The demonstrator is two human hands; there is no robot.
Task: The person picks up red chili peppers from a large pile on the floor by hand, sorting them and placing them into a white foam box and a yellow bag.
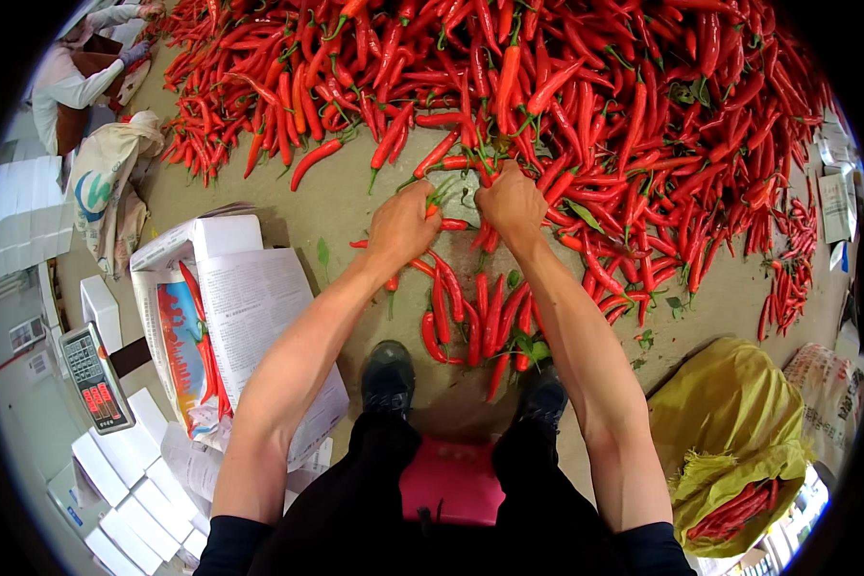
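A large heap of red chili peppers (619, 129) with green stems covers the floor in front of me. My left hand (405, 222) is closed around at least one chili, whose green stems stick out by the thumb. Beside it, my right hand (513, 200) is at the near edge of the heap, its fingers closed on red chilies that show above and below the fist. Loose chilies (475, 317) with some green leaves lie between my forearms, near my shoes. How many chilies each hand has cannot be seen.
A newspaper-lined white box (227, 241) holding some chilies stands at left, near a digital scale display (97, 378) and white boxes (133, 504). A yellow woven sack (727, 403) with chilies lies at right. A pink stool (452, 481) is between my legs. Another person (79, 79) works at upper left.
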